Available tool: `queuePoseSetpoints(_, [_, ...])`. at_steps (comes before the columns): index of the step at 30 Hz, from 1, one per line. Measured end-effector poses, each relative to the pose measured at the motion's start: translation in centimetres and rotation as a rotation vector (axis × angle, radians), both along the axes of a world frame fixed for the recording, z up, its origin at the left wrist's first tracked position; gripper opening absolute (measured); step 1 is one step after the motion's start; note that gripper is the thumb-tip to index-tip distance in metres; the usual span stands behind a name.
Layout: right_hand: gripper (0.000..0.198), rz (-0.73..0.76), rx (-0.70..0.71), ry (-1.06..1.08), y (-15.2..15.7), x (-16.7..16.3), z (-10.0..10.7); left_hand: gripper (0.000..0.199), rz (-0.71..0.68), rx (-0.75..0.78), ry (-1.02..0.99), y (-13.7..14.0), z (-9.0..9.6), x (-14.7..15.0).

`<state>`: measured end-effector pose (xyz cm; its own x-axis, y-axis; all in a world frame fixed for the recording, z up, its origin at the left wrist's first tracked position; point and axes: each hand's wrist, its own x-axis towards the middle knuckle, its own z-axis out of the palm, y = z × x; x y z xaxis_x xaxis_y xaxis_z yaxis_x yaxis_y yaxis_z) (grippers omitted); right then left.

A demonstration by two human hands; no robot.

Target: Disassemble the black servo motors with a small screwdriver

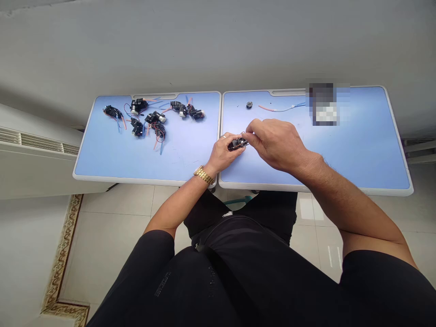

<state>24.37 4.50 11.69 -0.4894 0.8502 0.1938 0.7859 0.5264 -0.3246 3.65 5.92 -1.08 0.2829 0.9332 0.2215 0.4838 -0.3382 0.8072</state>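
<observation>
My left hand [222, 153], with a gold watch on its wrist, holds a small black device with thin wires [237, 144] just above the near part of the right-hand table. My right hand [279, 144] reaches over from the right. Its thumb and forefinger are pinched together at the upper right end of the device. What lies between those fingertips is too small to make out. Beyond the hands, a small round black part [249, 105] rests on the table. To its right lies an orange and blue strand [277, 109].
Two blue tabletops with pale rims stand side by side: a left table [112, 161] and a right table [361, 159]. Several black assemblies with coloured wires [156, 118] lie on the left one. A pixelated dark and white object [325, 106] is at the back right. Behind runs a grey wall [218, 45].
</observation>
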Motion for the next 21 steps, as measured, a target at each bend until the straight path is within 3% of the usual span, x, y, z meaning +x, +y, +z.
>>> queuePoseSetpoints(6, [0.028,0.155,0.032,0.106,-0.22,0.38,0.14,0.034,-0.008,0.009,-0.034,0.04,-0.14,-0.05])
queuePoseSetpoints(12, [0.023,0.024,0.021,0.042,-0.08,0.08,-0.11,0.03,-0.006,0.014,-0.028,0.04,-0.11,-0.02])
queuePoseSetpoints(18, [0.024,0.164,0.029,0.13,-0.13,0.43,-0.15,0.034,0.002,0.009,-0.04,0.14,-0.3,0.02])
queuePoseSetpoints(21, [0.024,0.14,0.047,0.151,-0.23,0.3,-0.35,0.034,-0.007,0.021,-0.036,0.23,-0.49,-0.05])
